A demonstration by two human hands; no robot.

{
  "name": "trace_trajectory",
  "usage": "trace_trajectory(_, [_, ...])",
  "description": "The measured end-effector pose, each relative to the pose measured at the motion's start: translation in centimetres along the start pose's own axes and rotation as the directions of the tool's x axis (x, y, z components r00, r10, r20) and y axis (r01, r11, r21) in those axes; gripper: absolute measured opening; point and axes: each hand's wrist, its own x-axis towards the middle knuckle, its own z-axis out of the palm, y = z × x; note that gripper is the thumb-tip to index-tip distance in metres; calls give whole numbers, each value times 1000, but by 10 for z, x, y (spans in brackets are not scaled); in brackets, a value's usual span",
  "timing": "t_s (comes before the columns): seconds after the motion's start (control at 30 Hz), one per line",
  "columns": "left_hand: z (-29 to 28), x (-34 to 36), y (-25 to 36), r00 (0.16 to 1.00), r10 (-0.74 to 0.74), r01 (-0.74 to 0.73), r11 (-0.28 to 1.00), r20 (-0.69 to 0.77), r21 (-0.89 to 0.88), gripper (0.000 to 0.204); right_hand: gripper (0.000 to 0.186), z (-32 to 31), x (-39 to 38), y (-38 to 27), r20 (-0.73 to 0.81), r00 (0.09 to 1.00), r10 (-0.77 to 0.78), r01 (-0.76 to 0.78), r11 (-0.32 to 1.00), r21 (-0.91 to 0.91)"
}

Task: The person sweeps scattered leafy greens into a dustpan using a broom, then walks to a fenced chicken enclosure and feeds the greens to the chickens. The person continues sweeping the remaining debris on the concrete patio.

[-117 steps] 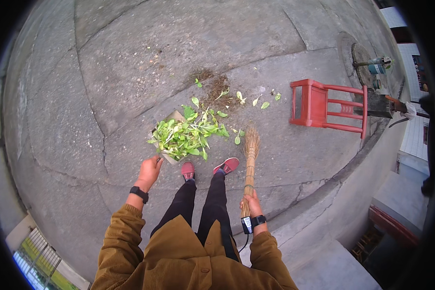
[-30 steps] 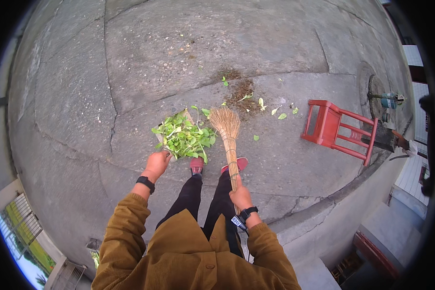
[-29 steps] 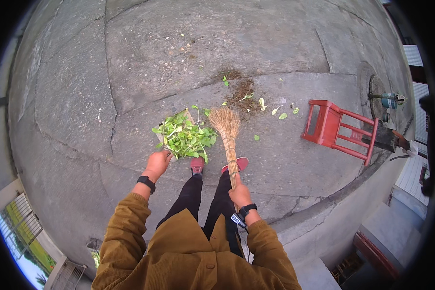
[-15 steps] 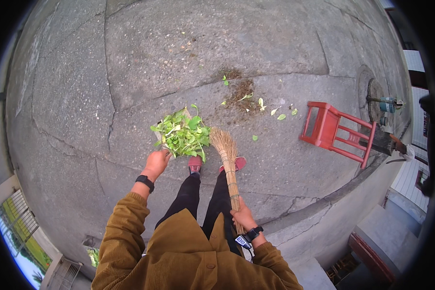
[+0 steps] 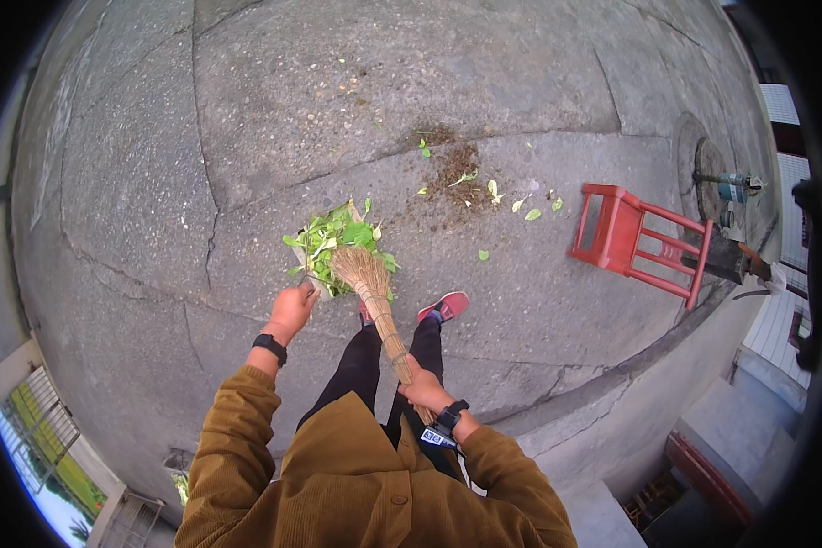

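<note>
My left hand (image 5: 291, 310) is closed around the thin handle of a dustpan (image 5: 353, 212). Only the pan's pale edges show, since green leaves (image 5: 322, 236) heap over most of it. In my right hand (image 5: 423, 387) is a straw hand broom (image 5: 379, 315), gripped low on its bound stem. The broom slants up and left, its bristles lying over the right part of the leaf heap.
Dark soil crumbs (image 5: 457, 169) and several loose leaves (image 5: 494, 192) are scattered on the cracked concrete ahead. A red chair (image 5: 619, 233) lies tipped over at right, beside a round cover with a blue-green pipe fitting (image 5: 732, 192). My pink shoes (image 5: 449, 305) stand just behind the pan.
My right hand has moved left, carrying the broom's bristles from beside the leaf heap onto it. My left hand and the dustpan stay nearly in place.
</note>
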Motion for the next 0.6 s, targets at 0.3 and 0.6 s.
trace_trajectory(0.3, [-1,-5,-10,998,-64,64,998,-1,16,27,87,-51,-75,16,13,996,93,-94,981,171])
trace_trajectory(0.6, [-1,-6,-10,998,-55,55,998,20,18,27,91,-31,9,11,-179,980,86,-65,990,121])
